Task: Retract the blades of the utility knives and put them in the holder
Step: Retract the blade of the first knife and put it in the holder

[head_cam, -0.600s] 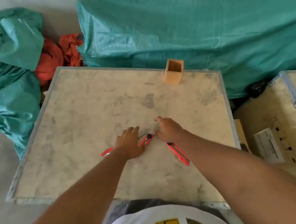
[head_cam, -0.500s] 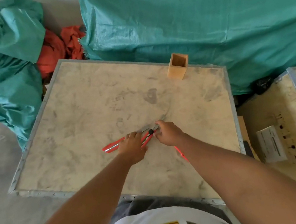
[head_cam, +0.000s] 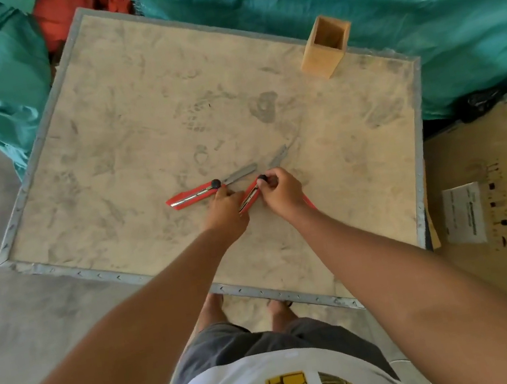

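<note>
Red plastic utility knife (head_cam: 250, 196), grey blade out, is pinched by the right hand (head_cam: 282, 192) at its black slider and steadied by the left hand (head_cam: 225, 211), fingers closed on it. Slider should be pulled back slowly, fingers off the edge. Tan wooden square holder (head_cam: 324, 48) sits well beyond the knife, empty.

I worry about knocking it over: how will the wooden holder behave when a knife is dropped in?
The wooden holder stands tall and narrow at the crate top's far edge, so it could tip under a sideways nudge. It looks empty, so probably light and apt to slide.
</note>
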Demonstrator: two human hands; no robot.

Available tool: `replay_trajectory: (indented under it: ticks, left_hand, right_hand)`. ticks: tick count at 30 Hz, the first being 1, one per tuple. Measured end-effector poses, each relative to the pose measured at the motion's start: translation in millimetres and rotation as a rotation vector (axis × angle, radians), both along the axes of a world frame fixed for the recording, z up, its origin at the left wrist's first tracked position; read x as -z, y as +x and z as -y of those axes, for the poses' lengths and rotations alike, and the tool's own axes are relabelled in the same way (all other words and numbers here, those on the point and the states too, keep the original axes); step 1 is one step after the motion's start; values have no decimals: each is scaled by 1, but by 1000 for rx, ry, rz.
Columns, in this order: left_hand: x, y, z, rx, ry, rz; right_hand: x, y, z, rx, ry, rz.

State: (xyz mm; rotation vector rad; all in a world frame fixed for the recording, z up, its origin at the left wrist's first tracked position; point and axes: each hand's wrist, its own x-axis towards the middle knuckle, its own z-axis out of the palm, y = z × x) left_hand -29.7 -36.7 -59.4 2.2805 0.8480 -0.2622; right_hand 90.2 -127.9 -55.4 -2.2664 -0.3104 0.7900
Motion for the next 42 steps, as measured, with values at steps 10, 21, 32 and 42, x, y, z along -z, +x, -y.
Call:
replay_trajectory:
  ticks: [10, 21, 32, 42]
  left_hand:
    - [-61, -46, 6, -87, -320, 155]
    - [-123, -70, -13, -65, -575, 339]
    - [-149, -72, -35, -131, -789, 470]
    - [-155, -68, -40, -81, -822, 497]
  right_hand:
    - [-45, -7, 14, 141, 297, -192]
    - [-118, -18, 13, 142, 517, -244]
    - [-159, -35, 19, -122, 429, -27]
    - [-166, -39, 23, -263, 320, 6]
